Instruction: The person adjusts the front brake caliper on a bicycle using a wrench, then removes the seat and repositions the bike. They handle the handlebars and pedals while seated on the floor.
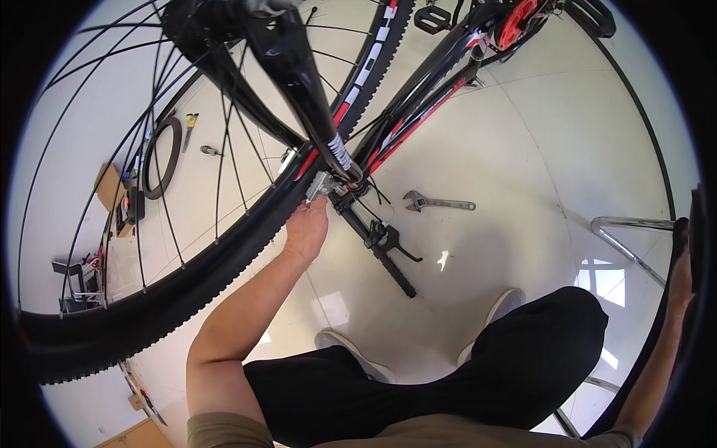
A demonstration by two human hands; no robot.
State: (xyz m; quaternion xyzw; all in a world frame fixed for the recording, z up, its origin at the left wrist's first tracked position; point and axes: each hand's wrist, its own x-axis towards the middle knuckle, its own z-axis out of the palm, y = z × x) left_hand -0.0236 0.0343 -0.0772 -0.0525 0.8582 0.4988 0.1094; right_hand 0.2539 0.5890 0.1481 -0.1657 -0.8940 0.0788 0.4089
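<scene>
An upside-down black-and-red bicycle (418, 112) fills the upper view, its front wheel on the left. My left hand (307, 230) reaches up beside the black tire (246, 250). Its fingers are closed on a silvery block-like part (320, 185) beside the fork crown, close to the handlebar (385, 257). The far side of that part and the fingertips are hidden. My right hand (681, 280) is at the far right rim, against a dark upright surface. Its fingers are mostly out of sight.
An adjustable wrench (441, 203) lies on the tiled floor right of the handlebar. Chrome chair legs (631, 246) stand at the right. Left, beyond the spokes, are a loose black tire (163, 157), a yellow-handled tool (190, 128) and a cardboard box (110, 187). My shoes (508, 305) flank the front.
</scene>
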